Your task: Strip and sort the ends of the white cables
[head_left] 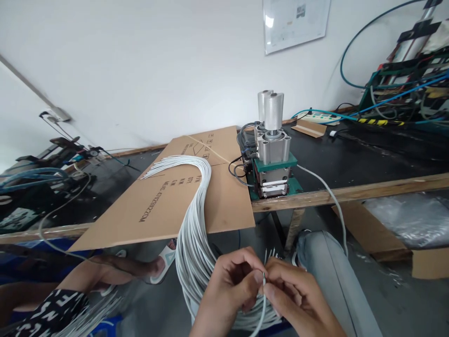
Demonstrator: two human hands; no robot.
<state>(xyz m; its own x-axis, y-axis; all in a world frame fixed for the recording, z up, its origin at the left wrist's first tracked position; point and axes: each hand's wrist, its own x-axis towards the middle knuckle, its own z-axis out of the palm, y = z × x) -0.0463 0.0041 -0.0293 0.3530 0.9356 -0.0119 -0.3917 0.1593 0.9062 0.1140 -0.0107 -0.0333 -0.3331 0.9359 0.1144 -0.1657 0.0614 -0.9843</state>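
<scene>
Both hands meet low in the head view, pinching the end of one white cable (264, 306). My left hand (236, 285) has thumb and forefinger closed at the cable's tip, where a small dark or greenish bit shows. Just below the tip, my right hand (298, 292) grips the same cable between thumb and fingers. Behind the hands, a thick bundle of white cables (194, 224) arches from a cardboard sheet (228, 206) over its front edge and down toward my lap. More cable ends poke up just behind my fingers.
A metal pneumatic press (273, 150) stands on a green base at the edge of the black table (351, 164). Further right are a machine with hoses (403, 70) and a power strip (319, 116). Another person's leg (115, 271) and more cables (94, 318) are at left.
</scene>
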